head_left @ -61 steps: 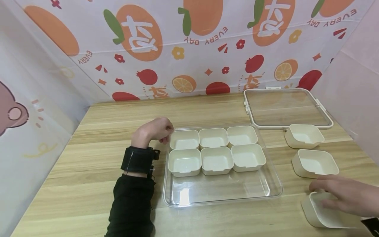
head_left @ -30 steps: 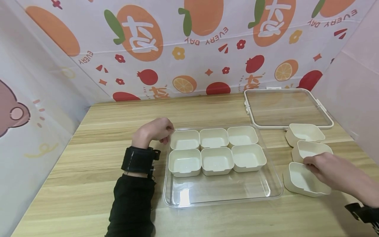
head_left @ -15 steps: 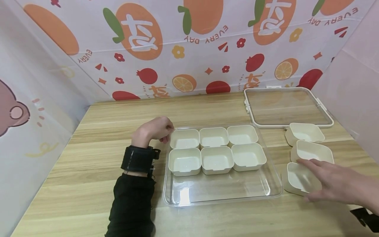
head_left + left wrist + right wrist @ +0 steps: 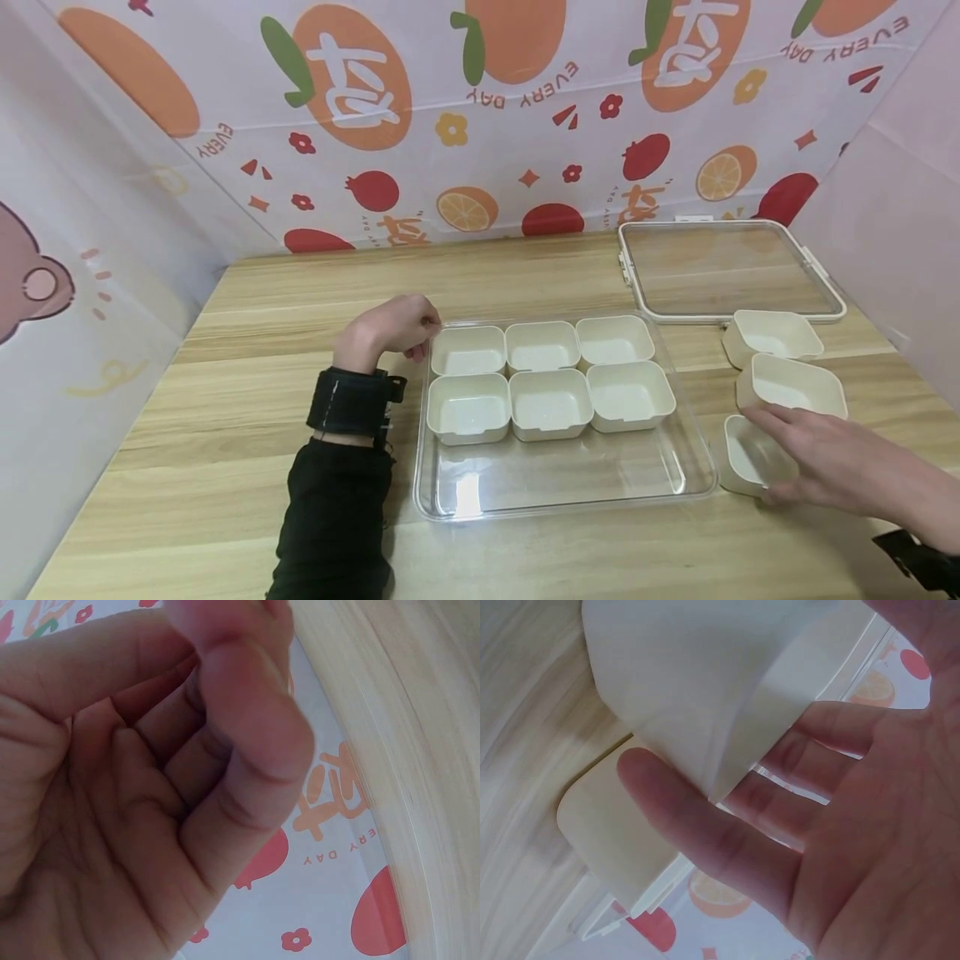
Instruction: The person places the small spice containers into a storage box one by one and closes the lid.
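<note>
A clear plastic tray lies mid-table, with several cream plastic bins in two rows at its far side. My left hand pinches the tray's far left corner, its fingers curled in the left wrist view. At the right, my right hand spreads over the nearest loose cream bin, thumb toward its near side and fingertips by its far rim. In the right wrist view, a straight finger lies along this bin's wall. My hand hides part of the bin.
Two more loose cream bins, a middle one and a farther one, line up beyond my right hand. A clear lid with a white frame lies at the back right, by the fruit-print curtain.
My right hand has shifted the nearest loose bin left, beside the tray, and the middle one farther back. It has since spread its fingers and moved slightly left. My left hand stays put.
</note>
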A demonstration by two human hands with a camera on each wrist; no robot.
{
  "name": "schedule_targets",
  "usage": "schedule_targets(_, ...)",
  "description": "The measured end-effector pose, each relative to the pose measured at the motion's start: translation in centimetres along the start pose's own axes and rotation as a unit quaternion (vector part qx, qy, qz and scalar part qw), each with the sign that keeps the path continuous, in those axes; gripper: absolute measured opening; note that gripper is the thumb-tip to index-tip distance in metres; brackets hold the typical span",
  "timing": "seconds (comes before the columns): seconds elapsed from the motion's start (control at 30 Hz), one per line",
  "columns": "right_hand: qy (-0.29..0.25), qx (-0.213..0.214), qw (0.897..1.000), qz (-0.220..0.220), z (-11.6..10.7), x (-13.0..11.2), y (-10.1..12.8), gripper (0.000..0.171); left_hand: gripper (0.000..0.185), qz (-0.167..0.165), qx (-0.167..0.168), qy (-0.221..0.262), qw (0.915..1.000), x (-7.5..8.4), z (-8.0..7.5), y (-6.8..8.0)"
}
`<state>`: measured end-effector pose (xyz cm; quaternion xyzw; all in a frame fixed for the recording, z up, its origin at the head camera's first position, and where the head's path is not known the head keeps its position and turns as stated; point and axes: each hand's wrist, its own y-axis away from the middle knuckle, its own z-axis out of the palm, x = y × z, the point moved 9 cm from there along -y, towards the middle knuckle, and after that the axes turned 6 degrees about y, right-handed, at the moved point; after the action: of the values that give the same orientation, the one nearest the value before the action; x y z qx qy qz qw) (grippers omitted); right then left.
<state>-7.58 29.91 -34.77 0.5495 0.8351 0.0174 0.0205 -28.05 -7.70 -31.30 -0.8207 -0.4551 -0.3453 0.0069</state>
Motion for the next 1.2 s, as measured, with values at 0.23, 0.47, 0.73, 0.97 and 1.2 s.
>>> schedule_targets(0.23,0.002,0.001,1.0,-0.007,-0.2,-0.2,-0.1,0.094,0.026,0.0,0.001,-0.002,1.0,-0.1,0.0,0.0)
schedule_targets(0.47,0.013,0.042,0.999,-0.024,-3.6,0.0,-0.5,0.095,0.026,-0.001,0.001,0.006,1.0,-0.1,0.0,0.1)
schedule_targets(0.73,0.035,0.1,0.994,-0.015,-8.6,-0.2,-1.9,0.09,0.025,-0.001,0.005,0.004,1.0,-0.2,-0.4,0.2)
schedule_targets(0.97,0.051,0.119,0.991,-0.026,-10.1,-1.3,-3.3,0.086,0.025,-0.002,0.005,0.006,1.0,-0.1,-0.3,0.2)
schedule_targets(1.2,0.057,0.094,0.993,-0.036,-10.3,-2.3,-4.5,0.085,0.025,-0.002,0.002,0.012,0.9999,0.0,-0.1,0.1)
